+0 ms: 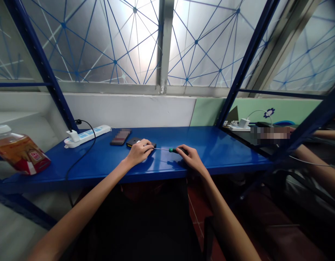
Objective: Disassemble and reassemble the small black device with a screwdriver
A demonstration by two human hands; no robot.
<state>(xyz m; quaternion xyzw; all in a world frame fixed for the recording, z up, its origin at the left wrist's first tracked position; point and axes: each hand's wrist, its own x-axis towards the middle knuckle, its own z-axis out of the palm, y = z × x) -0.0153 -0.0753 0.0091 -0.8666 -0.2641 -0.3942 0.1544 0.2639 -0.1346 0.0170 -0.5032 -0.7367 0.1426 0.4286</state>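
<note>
My right hand [193, 158] is closed round the green-and-black handle of a screwdriver [171, 149]. Its thin metal shaft lies level and points left, reaching the fingertips of my left hand [139, 153]. That hand is curled over a small black box [132, 141] with a yellow mark on its side, gripping it against the blue tabletop [162, 161]. My fingers hide much of the box, and where exactly the screwdriver's tip meets it cannot be made out.
Left of the box lies a phone [121, 137]. A white power strip [88, 136] with a black cable sits farther left, near a large orange-labelled bottle [22, 150]. Blue posts [232, 85] flank the table. To the right, another person's arm [316, 166] rests by a dark surface.
</note>
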